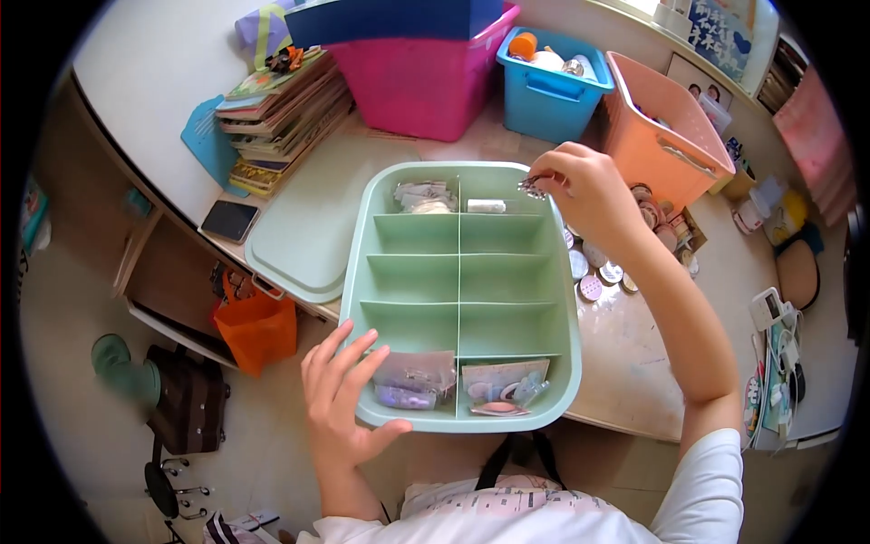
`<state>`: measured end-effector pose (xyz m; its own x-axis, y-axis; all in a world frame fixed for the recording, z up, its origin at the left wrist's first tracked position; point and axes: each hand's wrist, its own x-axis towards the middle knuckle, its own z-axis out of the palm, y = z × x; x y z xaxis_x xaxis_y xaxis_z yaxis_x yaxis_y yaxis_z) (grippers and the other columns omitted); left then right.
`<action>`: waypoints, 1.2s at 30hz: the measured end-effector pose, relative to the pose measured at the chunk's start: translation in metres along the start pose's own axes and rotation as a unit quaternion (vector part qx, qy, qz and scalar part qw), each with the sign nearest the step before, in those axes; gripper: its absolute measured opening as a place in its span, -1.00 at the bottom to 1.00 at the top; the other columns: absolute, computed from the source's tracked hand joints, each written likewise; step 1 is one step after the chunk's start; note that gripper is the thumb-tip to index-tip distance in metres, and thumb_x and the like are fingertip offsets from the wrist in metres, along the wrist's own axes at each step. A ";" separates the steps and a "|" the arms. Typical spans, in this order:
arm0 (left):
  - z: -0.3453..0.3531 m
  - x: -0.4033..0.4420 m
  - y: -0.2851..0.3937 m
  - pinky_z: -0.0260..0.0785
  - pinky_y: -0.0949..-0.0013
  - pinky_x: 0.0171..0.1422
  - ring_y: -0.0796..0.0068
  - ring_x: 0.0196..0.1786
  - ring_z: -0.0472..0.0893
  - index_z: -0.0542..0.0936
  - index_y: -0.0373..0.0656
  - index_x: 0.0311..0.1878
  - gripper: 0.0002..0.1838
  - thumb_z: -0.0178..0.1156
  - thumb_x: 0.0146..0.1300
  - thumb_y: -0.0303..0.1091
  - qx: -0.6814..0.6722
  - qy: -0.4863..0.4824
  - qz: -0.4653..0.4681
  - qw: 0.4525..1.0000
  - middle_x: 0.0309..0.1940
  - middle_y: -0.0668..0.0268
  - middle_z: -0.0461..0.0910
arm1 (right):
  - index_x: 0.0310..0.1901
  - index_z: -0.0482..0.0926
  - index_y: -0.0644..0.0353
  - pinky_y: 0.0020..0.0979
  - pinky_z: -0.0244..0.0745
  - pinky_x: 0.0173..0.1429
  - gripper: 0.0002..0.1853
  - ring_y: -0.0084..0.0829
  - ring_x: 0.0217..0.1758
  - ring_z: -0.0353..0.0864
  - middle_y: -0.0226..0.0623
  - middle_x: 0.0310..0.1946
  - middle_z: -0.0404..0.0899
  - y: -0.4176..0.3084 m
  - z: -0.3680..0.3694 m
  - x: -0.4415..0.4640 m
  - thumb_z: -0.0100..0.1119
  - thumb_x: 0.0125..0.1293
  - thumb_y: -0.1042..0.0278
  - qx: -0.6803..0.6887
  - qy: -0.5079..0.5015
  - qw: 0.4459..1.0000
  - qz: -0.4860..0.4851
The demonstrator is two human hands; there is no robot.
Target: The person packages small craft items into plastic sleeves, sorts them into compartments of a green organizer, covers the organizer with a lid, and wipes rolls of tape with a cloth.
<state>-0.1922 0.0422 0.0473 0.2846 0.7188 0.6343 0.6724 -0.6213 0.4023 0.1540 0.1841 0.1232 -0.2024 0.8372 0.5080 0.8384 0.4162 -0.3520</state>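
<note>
Grip, right [584,184]: clamped on small shiny item [533,189]; pinch lightly.
Grip, left [341,397]: fingers apart at green box [568,363]; steady it.

The green box [471,424] has six middle compartments [412,325] open from above, parted only by thin dividers [507,303]. The right hand [584,188] obstructs its far right corner; the pink bin [417,95], blue basket [548,111] and peach basket [657,168] wall off the far side, while bare counter [625,372] leaves passage at near right
</note>
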 end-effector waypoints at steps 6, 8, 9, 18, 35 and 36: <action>0.004 -0.002 -0.004 0.32 -0.12 0.37 -0.16 0.39 0.58 0.76 -0.16 0.16 -0.18 0.23 0.30 0.48 -0.003 -0.008 0.003 1.000 0.23 0.13 0.72 | -0.28 0.76 0.25 -0.08 0.71 0.02 -0.93 -0.02 -0.08 0.77 -0.09 -0.23 0.73 0.008 0.024 0.019 0.34 0.22 0.50 -0.112 -0.031 0.992 -0.038; 0.005 -0.002 -0.004 0.32 -0.12 0.37 -0.17 0.39 0.58 0.76 -0.16 0.16 -0.18 0.23 0.30 0.48 0.000 -0.007 0.002 1.000 0.22 0.13 0.72 | -0.32 0.76 0.24 -0.06 0.73 -0.03 -0.94 0.00 -0.16 0.79 -0.08 -0.31 0.75 0.010 0.026 0.025 0.35 0.18 0.51 -0.214 -0.185 0.959 0.002; 0.005 -0.003 -0.003 0.32 -0.12 0.37 -0.17 0.39 0.58 0.76 -0.16 0.16 -0.18 0.22 0.30 0.48 0.004 -0.004 -0.001 1.000 0.22 0.13 0.72 | -0.36 0.76 0.24 -0.04 0.73 -0.08 -0.94 0.00 -0.22 0.80 -0.08 -0.37 0.76 0.011 0.028 0.024 0.34 0.19 0.48 -0.217 -0.171 0.961 -0.023; 0.009 -0.007 -0.004 0.29 -0.18 0.36 -0.20 0.36 0.60 0.74 -0.14 0.15 0.00 0.17 0.16 0.72 0.030 0.021 0.033 0.999 0.21 0.08 0.71 | -0.20 0.76 0.15 -0.06 0.67 -0.08 -0.87 -0.06 -0.17 0.74 -0.21 -0.30 0.70 0.000 -0.058 -0.042 0.27 0.39 0.35 -0.133 0.004 0.991 0.004; 0.157 0.049 0.183 0.40 -0.04 0.51 -0.12 0.52 0.43 0.54 -0.15 0.45 -0.35 0.47 0.31 -0.24 -0.093 -0.198 0.206 0.954 0.46 -0.01 0.46 | -0.05 0.75 0.19 -0.10 0.64 0.20 -0.80 -0.05 0.11 0.66 -0.18 0.00 0.72 0.073 -0.104 -0.240 0.37 0.33 0.40 -0.058 0.000 0.986 0.159; 0.165 0.064 0.194 0.30 -0.13 0.60 -0.25 0.63 0.28 0.46 -0.19 0.53 -0.25 0.48 0.32 -0.18 -0.035 -0.237 0.159 0.958 0.57 -0.07 0.32 | -0.03 0.74 0.20 -0.09 0.64 0.20 -0.79 -0.03 0.11 0.67 -0.16 0.03 0.72 0.080 -0.103 -0.236 0.38 0.33 0.39 -0.065 0.069 0.986 0.138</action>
<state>0.0696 0.0190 0.0569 0.7568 0.5406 0.3675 0.4577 -0.8396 0.2925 0.3215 -0.0167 0.0561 0.1051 0.8524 0.5122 0.9118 0.1230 -0.3918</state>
